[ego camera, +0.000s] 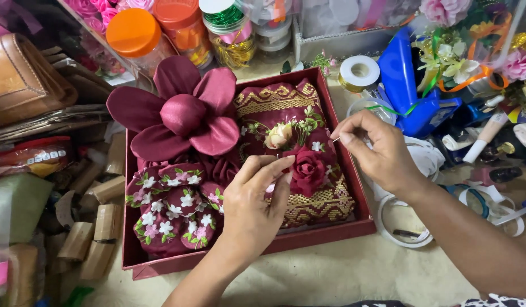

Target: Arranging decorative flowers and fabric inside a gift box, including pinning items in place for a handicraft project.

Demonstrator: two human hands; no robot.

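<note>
I see a square maroon cardboard box [354, 226] at centre, filled with maroon and gold woven cloth [322, 204]; a big maroon fabric flower [180, 113] sits at 10 o'clock in it. My left hand [254, 204], fingers pinched together, touches the cloth just beside a small dark red rose [308, 170]. My right hand [376, 148], at 3 o'clock of the rose, pinches a thin pin [335, 139].
</note>
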